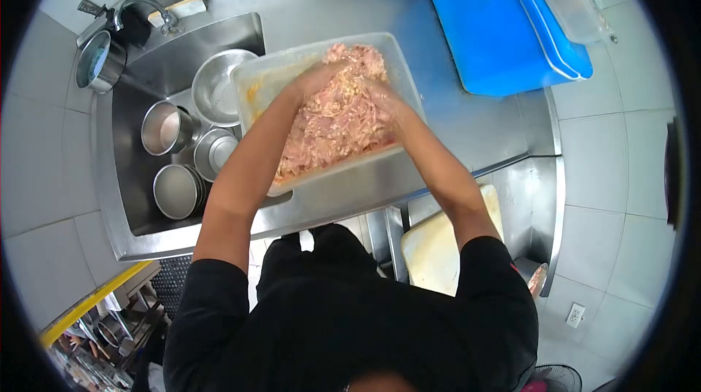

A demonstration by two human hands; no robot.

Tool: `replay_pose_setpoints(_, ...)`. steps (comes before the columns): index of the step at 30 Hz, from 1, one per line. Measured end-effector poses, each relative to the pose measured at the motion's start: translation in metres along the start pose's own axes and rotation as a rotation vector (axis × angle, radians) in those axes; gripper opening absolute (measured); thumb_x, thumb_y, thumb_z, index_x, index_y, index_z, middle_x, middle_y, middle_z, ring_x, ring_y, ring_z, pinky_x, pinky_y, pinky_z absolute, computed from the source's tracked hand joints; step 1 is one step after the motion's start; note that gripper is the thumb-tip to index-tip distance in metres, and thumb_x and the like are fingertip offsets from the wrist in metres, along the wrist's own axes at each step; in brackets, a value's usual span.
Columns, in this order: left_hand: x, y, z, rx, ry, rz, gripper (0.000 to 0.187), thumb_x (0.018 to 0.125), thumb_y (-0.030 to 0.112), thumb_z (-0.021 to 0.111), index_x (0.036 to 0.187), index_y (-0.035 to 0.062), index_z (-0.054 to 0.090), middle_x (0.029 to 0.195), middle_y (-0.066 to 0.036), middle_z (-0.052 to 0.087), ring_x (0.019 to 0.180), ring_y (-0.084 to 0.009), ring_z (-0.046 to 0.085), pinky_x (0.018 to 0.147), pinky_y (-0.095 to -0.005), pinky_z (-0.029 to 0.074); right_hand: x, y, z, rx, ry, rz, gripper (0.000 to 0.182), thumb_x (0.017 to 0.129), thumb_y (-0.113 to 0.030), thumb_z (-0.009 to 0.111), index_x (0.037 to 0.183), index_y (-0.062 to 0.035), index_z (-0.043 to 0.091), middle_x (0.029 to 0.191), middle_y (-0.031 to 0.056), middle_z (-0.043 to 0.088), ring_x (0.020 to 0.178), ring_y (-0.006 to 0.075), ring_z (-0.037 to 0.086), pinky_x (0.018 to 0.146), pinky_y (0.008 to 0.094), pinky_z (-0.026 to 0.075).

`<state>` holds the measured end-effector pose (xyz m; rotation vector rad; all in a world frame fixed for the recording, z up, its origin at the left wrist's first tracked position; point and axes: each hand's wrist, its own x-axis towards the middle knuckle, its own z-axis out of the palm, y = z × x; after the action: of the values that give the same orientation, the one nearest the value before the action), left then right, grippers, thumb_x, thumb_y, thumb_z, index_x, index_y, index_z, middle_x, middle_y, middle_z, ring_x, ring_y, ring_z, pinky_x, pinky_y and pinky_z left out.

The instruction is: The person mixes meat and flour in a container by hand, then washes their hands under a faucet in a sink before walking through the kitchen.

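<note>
Pink raw meat [321, 136], apparently coated in a pale, wet dressing, lies under and between two bare hands. The left hand [315, 82] is pressed into its far left side, with the fingertips hidden in the mass; the right hand [385, 102] is in it from the right, blurred, its fingers partly covered. Both touch the meat, but how far the fingers are spread or curled, and whether they have closed around any of it, I cannot tell. One raised lump sits at the hands' far side, while the bulk spreads below them, towards the person.

It looks soft, slippery and loose, heavy as a whole though easily pulled apart; cupped palms slid underneath should hold it better than a pinch. Around it stands a translucent plastic tub [277, 74], its left part bare apart from orange smears. The tub seems fairly light and slightly flexible itself, so loaded like this it is best taken by the rim at both ends. It rests on a steel counter [328, 9], overlapping the edge of a sink [125, 173] that holds metal bowls [219, 89]. Farther right stands a blue box [489, 34].
</note>
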<state>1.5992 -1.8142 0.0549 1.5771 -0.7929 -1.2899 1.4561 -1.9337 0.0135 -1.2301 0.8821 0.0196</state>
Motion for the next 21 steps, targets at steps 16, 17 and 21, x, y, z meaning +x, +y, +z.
replay_pose_setpoints(16,-0.077,0.029,0.022,0.582,0.429,0.375,0.052,0.080,0.023,0.053,0.123,-0.0006,0.038,0.106,-0.024,0.054,0.098,-0.0335,0.054,0.085,-0.0355,0.041,-0.066,-0.054,0.042,-0.395,-0.022,-0.524,0.023,0.069,0.000,0.054,0.091,0.0036,0.059,0.074,0.0071,0.060,0.063,0.0137,0.055,0.057,0.0281,0.045)
replay_pose_setpoints(17,-0.087,0.028,0.026,0.602,0.460,0.387,0.058,0.081,0.027,0.052,0.127,-0.0014,0.032,0.110,-0.027,0.051,0.100,-0.0368,0.052,0.086,-0.0373,0.040,-0.070,-0.056,0.044,-0.541,0.002,-0.497,0.027,0.067,-0.001,0.054,0.093,0.0042,0.058,0.077,0.0084,0.060,0.066,0.0152,0.056,0.059,0.0303,0.045)
replay_pose_setpoints(21,-0.119,0.020,0.019,0.853,0.152,0.044,0.065,0.081,0.038,0.050,0.128,-0.0024,0.031,0.120,-0.026,0.044,0.109,-0.0366,0.046,0.093,-0.0379,0.036,-0.066,-0.063,0.012,-0.996,-0.150,-0.662,0.032,0.070,-0.005,0.058,0.101,0.0037,0.054,0.080,0.0104,0.058,0.069,0.0168,0.054,0.061,0.0286,0.044)
